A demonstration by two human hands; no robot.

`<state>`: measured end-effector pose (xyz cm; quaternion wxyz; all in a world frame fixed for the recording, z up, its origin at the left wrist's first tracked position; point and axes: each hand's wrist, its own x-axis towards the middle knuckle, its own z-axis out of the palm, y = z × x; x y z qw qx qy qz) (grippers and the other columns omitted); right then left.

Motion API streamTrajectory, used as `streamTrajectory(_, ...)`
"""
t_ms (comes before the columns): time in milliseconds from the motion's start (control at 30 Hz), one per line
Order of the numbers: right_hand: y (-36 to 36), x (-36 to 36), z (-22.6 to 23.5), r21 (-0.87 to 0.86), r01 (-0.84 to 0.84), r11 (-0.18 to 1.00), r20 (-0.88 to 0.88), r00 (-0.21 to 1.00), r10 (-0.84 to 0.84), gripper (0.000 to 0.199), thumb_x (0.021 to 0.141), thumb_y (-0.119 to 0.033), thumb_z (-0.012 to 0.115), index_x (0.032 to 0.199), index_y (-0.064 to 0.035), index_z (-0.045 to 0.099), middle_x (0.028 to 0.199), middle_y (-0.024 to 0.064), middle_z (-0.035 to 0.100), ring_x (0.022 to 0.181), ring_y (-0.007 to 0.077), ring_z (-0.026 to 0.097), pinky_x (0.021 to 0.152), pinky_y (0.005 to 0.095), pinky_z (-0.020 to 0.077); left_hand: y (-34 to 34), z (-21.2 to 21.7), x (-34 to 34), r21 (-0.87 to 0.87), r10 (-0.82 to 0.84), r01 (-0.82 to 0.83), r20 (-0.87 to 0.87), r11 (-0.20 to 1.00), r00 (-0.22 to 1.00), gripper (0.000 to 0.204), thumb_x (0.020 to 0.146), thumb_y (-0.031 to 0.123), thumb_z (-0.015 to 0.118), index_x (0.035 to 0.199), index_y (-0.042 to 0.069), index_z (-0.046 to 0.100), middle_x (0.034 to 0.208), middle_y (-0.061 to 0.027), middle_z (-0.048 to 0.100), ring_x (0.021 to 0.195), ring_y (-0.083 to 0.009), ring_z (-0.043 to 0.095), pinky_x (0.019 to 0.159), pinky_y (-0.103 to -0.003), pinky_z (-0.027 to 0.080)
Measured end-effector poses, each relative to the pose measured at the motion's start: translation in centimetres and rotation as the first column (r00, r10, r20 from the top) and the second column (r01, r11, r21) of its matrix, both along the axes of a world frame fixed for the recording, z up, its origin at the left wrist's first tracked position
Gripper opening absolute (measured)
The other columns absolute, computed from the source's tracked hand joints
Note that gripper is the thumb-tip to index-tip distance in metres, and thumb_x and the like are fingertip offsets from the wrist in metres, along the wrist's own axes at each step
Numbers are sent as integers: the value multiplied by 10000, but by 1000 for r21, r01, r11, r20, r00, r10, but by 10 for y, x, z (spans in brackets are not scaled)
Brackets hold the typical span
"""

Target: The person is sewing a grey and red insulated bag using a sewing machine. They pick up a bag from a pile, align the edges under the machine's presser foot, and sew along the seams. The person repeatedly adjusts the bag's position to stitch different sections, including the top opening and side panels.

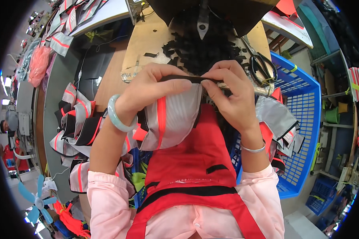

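Observation:
A silver-grey fabric piece with a bright orange-red stripe and black binding hangs in front of my red apron. My left hand is closed on its upper black edge, thumb lying along the top. The fingers of my right hand pinch the same black edge a little to the right. Just beyond my hands, black scraps lie heaped on a wooden board. Beside my right hand rests a pair of black-handled scissors. A pointed metal part juts over the scraps.
On my right stands a blue plastic basket with grey pieces in it. More striped pieces are piled at my left. A dark panel overhangs the far side. A pale blue fan is at the lower left.

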<state>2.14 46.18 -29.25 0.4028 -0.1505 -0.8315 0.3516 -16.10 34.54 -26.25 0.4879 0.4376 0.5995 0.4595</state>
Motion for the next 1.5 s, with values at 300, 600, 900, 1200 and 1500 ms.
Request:
streamTrajectory(300, 24, -21, -12, -667, -105, 738, -80, 994, 70, 127, 863, -136, 640, 875, -10, 628, 717, -43, 553, 677, 19, 473, 582, 187, 386, 32, -3, -19, -59, 79, -69, 194, 996, 978, 309, 810, 139, 702, 1053, -44, 643, 888, -34, 666, 797, -71, 605, 743, -202, 464)
streamTrajectory(600, 41, -39, -18, -623, -79, 778, -85, 996, 33, 171, 890, -168, 602, 857, 0, 604, 696, -67, 518, 649, 6, 419, 551, 185, 337, 57, -14, -38, -54, 115, -106, 209, 993, 971, 297, 824, 103, 690, 1071, -50, 630, 915, -46, 675, 807, -78, 632, 747, -210, 491)
streamTrajectory(900, 54, -48, -26, -739, -141, 659, -121, 990, 76, 180, 872, -211, 611, 861, -31, 604, 795, -12, 550, 751, 66, 468, 731, 215, 369, 64, -16, -44, -53, 157, -149, 203, 987, 966, 296, 809, 138, 702, 1046, -33, 653, 954, -60, 670, 872, -107, 624, 802, -228, 481)
streamTrajectory(1200, 58, -55, -27, -770, -228, 596, -234, 970, 69, 162, 870, -214, 624, 836, -57, 603, 758, -12, 546, 749, 74, 472, 736, 228, 367, 67, -16, -46, -38, 165, -162, 342, 986, 925, 254, 817, 97, 682, 1035, -31, 650, 937, -71, 678, 848, -123, 638, 798, -245, 497)
streamTrajectory(1500, 48, -55, -20, -837, -241, 492, -292, 956, -28, 133, 871, -188, 618, 819, -71, 582, 739, -16, 533, 713, 87, 479, 724, 240, 388, 66, -9, -41, -66, 187, -176, 375, 982, 908, 221, 830, 90, 669, 1029, -7, 660, 898, -30, 672, 806, -88, 625, 775, -225, 489)
